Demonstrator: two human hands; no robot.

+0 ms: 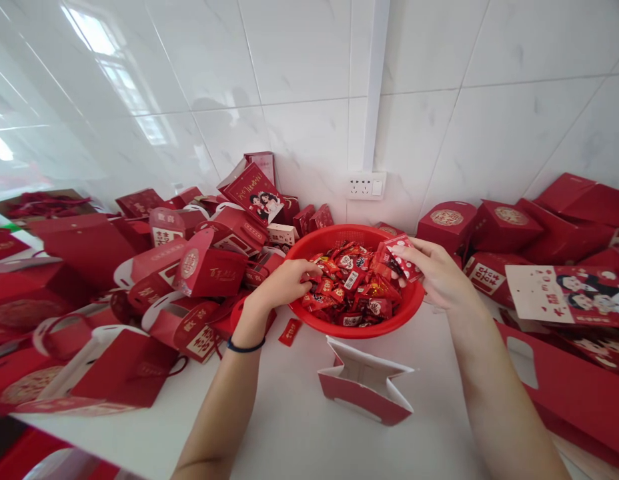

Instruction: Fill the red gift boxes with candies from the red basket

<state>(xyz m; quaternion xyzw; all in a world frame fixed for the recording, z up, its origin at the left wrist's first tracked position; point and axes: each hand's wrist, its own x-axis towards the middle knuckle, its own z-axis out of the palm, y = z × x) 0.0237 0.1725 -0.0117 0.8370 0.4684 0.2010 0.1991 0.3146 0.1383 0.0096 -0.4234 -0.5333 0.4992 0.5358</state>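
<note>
A red plastic basket (357,328) full of wrapped candies (350,280) stands on the white table. My left hand (288,283) reaches over its left rim, with curled fingers down among the candies; what they pinch, if anything, is hidden. Above the right rim, my right hand (432,268) grips a small red packet with white dots (405,257) between thumb and fingers. In front of the basket an open red paper gift box (365,393) has its white inside facing up. One loose red candy (290,331) lies on the table left of the basket.
Red gift boxes (209,263) are heaped on the left, several with handles. More closed boxes (447,223) stand at the right, beside a printed carton with a cartoon couple (564,295). Behind rises a white tiled wall with a socket panel (367,186).
</note>
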